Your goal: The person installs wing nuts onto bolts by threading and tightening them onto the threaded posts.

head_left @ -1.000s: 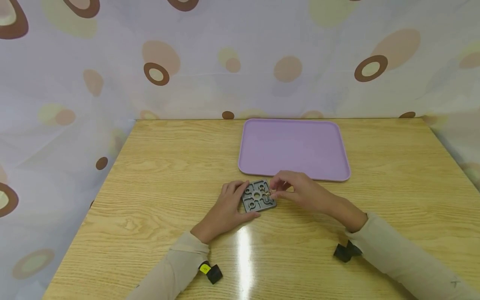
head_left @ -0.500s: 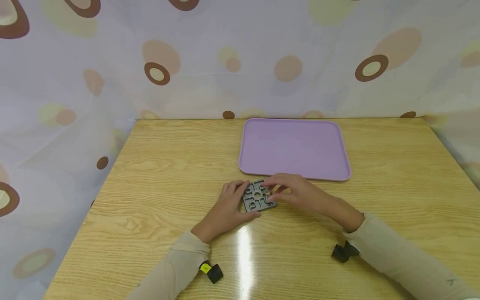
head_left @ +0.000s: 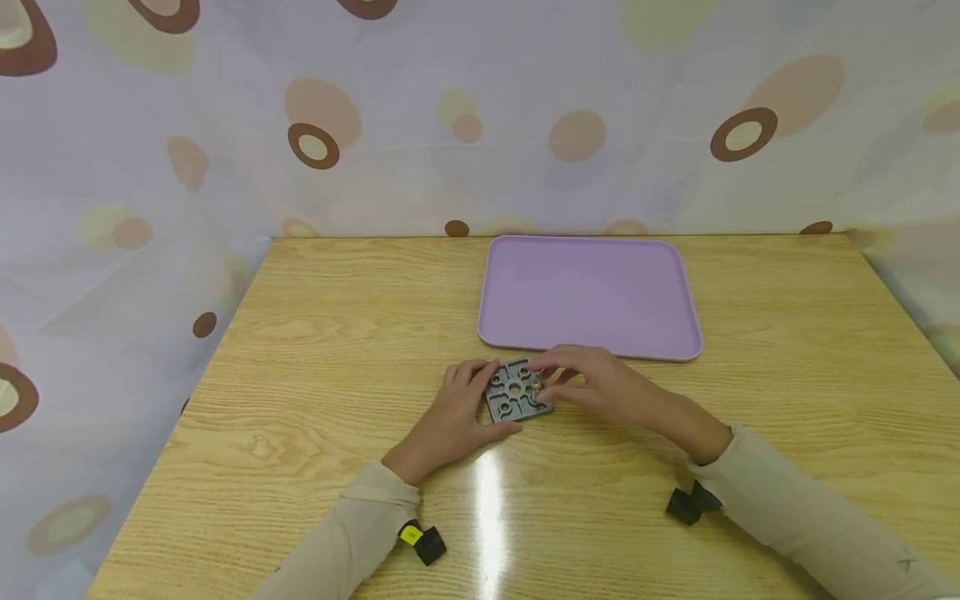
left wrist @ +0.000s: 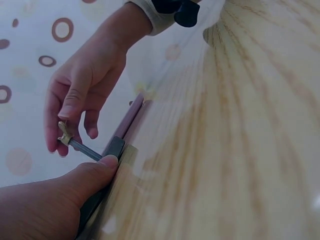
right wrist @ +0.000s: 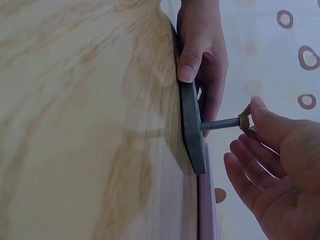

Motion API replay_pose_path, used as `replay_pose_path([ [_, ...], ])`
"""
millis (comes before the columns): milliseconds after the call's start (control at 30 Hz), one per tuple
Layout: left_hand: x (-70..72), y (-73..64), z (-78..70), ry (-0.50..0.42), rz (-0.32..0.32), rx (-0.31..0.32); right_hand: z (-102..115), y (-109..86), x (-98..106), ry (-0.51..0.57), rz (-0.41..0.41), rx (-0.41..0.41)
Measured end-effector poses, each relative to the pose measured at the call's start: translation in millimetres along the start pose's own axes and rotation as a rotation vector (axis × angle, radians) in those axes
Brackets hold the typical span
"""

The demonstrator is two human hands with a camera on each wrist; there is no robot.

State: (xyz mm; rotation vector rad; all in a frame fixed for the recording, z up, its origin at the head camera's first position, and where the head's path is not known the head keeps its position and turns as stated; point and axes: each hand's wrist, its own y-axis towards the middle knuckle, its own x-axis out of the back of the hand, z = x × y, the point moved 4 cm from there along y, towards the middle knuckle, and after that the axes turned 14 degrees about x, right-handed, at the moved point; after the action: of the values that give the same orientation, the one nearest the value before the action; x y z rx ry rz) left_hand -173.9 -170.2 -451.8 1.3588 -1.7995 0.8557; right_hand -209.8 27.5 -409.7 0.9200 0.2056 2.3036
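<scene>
A square grey metal plate (head_left: 517,403) with round holes and raised ribs lies flat on the wooden table. My left hand (head_left: 455,421) grips its left side, thumb along the near edge and fingers at the far corner. From the plate rises a threaded bolt (right wrist: 219,124), upright, with a brass wing nut (right wrist: 244,122) at its top end. My right hand (head_left: 609,385) is over the plate's right side, thumb and forefinger at the wing nut's wings. The other fingers of that hand are loosely bent, apart from the bolt (left wrist: 85,149).
A lilac tray (head_left: 585,292) lies just beyond the plate, near the table's back edge. Patterned cloth (head_left: 510,175) hangs behind the table and along its sides. Black wrist mounts (head_left: 430,546) are strapped on both sleeves.
The right hand's fingers have shifted at the wing nut: the forefinger now reaches farther left over the plate, more spread from the thumb. The left hand and the plate stay put.
</scene>
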Motion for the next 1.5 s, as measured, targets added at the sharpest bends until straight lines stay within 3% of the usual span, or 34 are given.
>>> replay_pose_path([
  [533,-1.9,0.8,1.2,-0.001,-0.014,-0.001,-1.0,-6.5,5.2,-0.127,-0.029,0.015],
  [667,-2.1,0.9,1.1,-0.005,-0.016,-0.001,-0.8,-7.8,6.0,-0.125,-0.042,-0.009],
  [1500,-0.6,0.7,-0.4,0.000,0.010,0.011,3.9,-11.7,7.1,-0.136,-0.092,0.034],
])
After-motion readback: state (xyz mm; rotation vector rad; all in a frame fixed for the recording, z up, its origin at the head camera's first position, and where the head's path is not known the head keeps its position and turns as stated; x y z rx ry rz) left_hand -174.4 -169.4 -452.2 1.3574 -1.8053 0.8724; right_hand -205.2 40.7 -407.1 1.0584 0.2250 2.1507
